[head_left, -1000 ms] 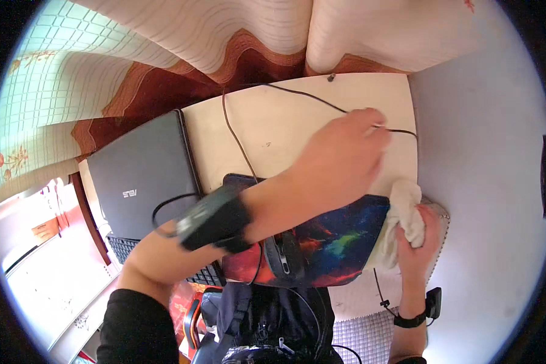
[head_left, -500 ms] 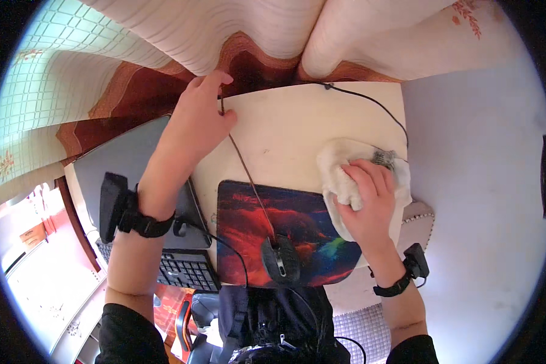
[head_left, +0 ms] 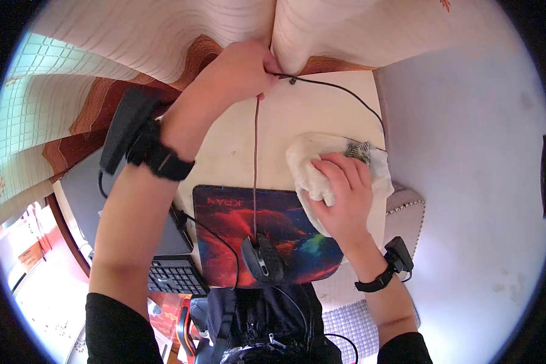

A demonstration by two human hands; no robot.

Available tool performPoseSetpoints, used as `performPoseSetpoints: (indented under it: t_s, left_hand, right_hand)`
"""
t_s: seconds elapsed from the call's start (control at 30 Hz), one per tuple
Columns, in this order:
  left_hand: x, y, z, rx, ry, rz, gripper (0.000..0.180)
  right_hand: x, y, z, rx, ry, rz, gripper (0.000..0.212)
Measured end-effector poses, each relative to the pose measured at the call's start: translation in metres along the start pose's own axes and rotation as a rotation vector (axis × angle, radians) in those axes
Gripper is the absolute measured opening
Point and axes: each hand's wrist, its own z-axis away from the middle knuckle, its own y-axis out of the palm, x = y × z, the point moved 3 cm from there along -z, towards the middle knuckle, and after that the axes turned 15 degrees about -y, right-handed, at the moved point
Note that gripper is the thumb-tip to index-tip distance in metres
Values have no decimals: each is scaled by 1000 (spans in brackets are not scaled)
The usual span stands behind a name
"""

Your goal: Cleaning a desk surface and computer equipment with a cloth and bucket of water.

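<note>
At the table's back edge, my left hand (head_left: 247, 68) has its fingers closed on a black cable (head_left: 340, 88), which runs off to the right rim of the tabletop. The thin mouse cord (head_left: 256, 158) passes up beneath this hand, and its far end is hidden. My right hand (head_left: 346, 194) is wrapped over a bunched white cloth (head_left: 303, 161) with a dark patterned patch, pressed on the tabletop's right side. Closer to me, a black mouse (head_left: 264, 258) rests on a red and blue mouse pad (head_left: 218, 209); the cloth overlaps the pad's right edge.
Curtains (head_left: 327, 36) hang along the back edge of the cream tabletop (head_left: 224, 145). Left of the pad lie a dark grey flat device (head_left: 88, 182), partly under my arm, and a black keyboard (head_left: 176, 276). A pale wall (head_left: 467, 182) stands at the right.
My left hand has moved right and away from me along the back edge, from the mouse cord to the black cable. My right hand stays on the cloth. The view has shifted slightly.
</note>
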Motion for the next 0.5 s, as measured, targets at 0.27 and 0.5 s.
performPoseSetpoints:
  t_s: [0.27, 0.5]
  left_hand:
    - [-46, 3, 123, -397, 142, 475, 14]
    - [-35, 3, 131, -487, 106, 641, 17]
  right_hand:
    - [26, 66, -66, -20, -11, -90, 38]
    - [14, 75, -116, -210, -96, -31, 26]
